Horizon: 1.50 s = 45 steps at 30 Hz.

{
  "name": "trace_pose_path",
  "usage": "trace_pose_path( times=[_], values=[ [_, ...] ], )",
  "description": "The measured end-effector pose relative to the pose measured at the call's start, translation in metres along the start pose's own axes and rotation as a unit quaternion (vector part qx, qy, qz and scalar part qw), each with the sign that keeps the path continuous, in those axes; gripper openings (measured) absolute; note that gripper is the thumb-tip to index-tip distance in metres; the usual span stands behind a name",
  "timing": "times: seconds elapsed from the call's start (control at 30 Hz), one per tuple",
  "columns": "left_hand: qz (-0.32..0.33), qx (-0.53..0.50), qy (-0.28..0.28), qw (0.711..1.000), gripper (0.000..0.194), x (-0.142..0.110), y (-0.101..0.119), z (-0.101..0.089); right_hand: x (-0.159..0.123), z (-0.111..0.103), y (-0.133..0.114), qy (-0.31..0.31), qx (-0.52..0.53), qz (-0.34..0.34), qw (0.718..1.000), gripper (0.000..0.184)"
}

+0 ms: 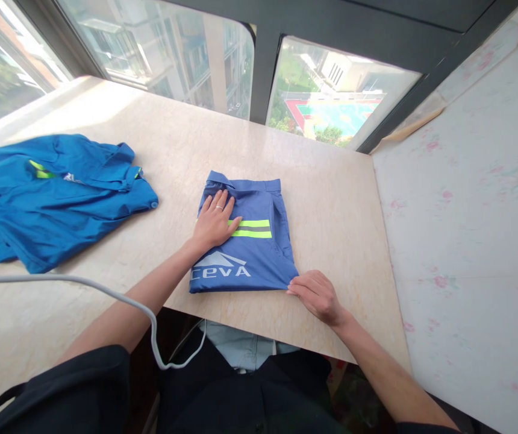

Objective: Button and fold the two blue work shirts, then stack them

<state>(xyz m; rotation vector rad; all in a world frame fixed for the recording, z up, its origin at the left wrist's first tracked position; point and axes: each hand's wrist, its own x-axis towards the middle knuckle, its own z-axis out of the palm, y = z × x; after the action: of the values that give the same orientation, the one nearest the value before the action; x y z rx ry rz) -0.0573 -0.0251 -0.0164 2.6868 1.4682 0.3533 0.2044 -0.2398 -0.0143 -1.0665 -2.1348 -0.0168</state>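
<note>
A blue work jacket (259, 259) lies folded into a rough rectangle on the pale table (331, 211). It carries a yellow-green and grey reflective stripe and white lettering with a logo, partly covered by my arm. My left hand (214, 220) rests flat on its left part, fingers spread, a ring on one finger. At the near right corner, my right hand (317, 295) pinches the cloth between thumb and fingers and the corner is drawn out to a point.
A second, brighter blue garment (60, 199) lies crumpled on the left. A grey-white cable (105, 289) hangs across the near left, over my left arm. Windows (173, 54) border the far side, and a flower-patterned wall (458, 229) stands at the right.
</note>
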Motion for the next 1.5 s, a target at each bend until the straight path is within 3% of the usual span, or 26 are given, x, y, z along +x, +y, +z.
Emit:
trace_pose_path(
  times=[0.37, 0.47, 0.57, 0.73, 0.87, 1.0, 1.2, 1.37, 1.5],
  values=[
    [-0.001, -0.004, 0.001, 1.000, 0.068, 0.000, 0.002, -0.001, 0.002, -0.007, -0.001, 0.010, 0.008, 0.016, 1.000, 0.015],
    [0.000, -0.003, 0.008, 1.000, 0.067, 0.000, 0.003, 0.001, 0.017, -0.012, -0.007, 0.070, -0.016, 0.096, 0.993, 0.019],
    [-0.002, 0.000, 0.014, 1.000, 0.067, 0.000, 0.004, 0.001, 0.052, -0.005, -0.018, 0.120, -0.034, 0.186, 0.975, 0.027],
    [0.002, 0.010, 0.019, 1.000, 0.066, -0.002, 0.002, 0.002, 0.129, 0.041, -0.016, 0.027, 0.006, 0.191, 0.981, 0.044],
    [0.003, 0.007, 0.028, 1.000, 0.063, -0.003, 0.001, 0.002, 0.177, 0.085, 0.022, -0.055, 0.005, 0.201, 0.978, 0.052],
    [0.007, -0.002, 0.038, 0.999, 0.063, -0.003, 0.001, 0.003, 0.208, 0.111, 0.062, -0.093, -0.035, 0.225, 0.969, 0.053],
    [0.022, -0.009, 0.061, 0.998, 0.059, -0.007, 0.000, 0.004, 0.230, 0.107, 0.094, -0.176, -0.038, 0.303, 0.936, 0.042],
    [0.033, -0.048, 0.099, 0.993, 0.049, -0.011, -0.001, 0.001, 0.242, 0.089, 0.123, -0.297, 0.037, 0.375, 0.877, 0.062],
    [0.041, -0.084, 0.118, 0.989, 0.043, -0.011, -0.002, 0.000, 0.247, 0.075, 0.140, -0.370, 0.149, 0.401, 0.825, 0.061]
  ],
)
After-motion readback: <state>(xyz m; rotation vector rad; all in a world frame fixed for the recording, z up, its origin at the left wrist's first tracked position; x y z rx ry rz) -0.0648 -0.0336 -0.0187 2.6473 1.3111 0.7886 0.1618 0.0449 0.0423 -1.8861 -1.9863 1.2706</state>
